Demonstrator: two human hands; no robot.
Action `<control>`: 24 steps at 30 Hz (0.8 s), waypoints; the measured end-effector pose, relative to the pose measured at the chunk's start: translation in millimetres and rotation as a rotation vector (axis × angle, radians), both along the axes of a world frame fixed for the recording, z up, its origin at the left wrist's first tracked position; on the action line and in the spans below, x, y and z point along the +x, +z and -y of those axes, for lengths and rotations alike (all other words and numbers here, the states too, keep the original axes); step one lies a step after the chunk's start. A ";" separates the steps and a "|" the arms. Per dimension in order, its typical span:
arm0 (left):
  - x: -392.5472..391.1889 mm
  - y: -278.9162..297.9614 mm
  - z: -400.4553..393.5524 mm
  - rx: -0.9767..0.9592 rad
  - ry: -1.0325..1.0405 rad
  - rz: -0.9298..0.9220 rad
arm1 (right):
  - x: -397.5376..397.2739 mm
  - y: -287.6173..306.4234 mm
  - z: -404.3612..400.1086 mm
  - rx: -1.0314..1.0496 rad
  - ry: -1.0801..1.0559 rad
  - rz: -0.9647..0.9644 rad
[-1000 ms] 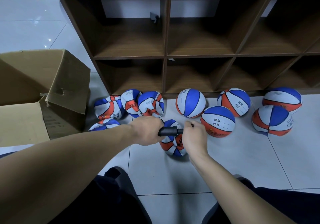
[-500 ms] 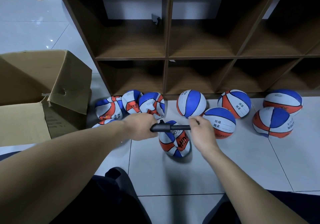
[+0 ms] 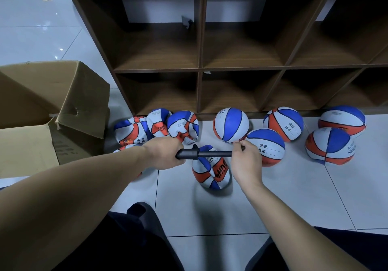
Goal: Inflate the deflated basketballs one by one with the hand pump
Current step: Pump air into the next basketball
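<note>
Head view: a left hand is gripping a black hand pump while the right hand is clutching its handle above a crumpled basketball on the floor. Five round balls are sitting right; several flat ones are waiting left.

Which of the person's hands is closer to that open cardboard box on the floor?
Left. The left hand, gripping the pump body, is on the side of the cardboard box, though apart from it. The right hand, holding the pump's handle end, lies farther away, beyond the crumpled ball.
</note>
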State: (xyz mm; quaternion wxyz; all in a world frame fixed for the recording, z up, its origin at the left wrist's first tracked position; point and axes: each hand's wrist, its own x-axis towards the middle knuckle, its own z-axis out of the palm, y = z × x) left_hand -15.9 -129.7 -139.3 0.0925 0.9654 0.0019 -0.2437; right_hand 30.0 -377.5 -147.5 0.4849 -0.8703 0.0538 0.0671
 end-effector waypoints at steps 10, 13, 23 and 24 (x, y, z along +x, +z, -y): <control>-4.5 4.5 35.9 -0.027 -0.027 0.058 | -24.6 -7.3 -22.0 0.005 0.034 -0.037; -5.1 2.4 45.6 -0.027 -0.036 0.059 | -29.9 -11.6 -27.3 0.001 0.058 -0.045; 1.5 6.3 36.6 -0.093 -0.058 0.052 | -15.2 -5.2 -22.0 0.003 0.146 -0.081; 2.2 6.7 32.9 -0.093 -0.058 0.052 | -10.9 -2.5 -17.6 -0.001 0.140 -0.077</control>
